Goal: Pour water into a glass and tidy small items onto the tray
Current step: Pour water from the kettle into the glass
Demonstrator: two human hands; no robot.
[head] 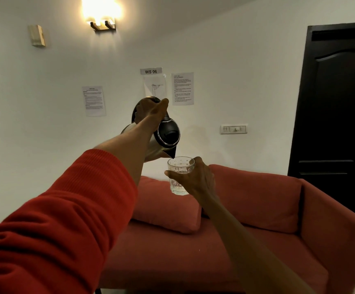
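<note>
Fingers of left hand (149, 112) grip tilted kettle (166, 134) (handle hidden); right hand (195, 177) holds glass (179, 175).

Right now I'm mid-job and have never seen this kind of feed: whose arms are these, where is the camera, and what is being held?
The single picture comes from a camera worn on a person's head, looking forward at their own arms. The left hand, in a red sleeve, grips a steel kettle by its handle, tilted with the spout over a clear glass. The right hand holds that glass in the air, with some water in it. Below is a red sofa with a cushion. No tray is in view.
</note>
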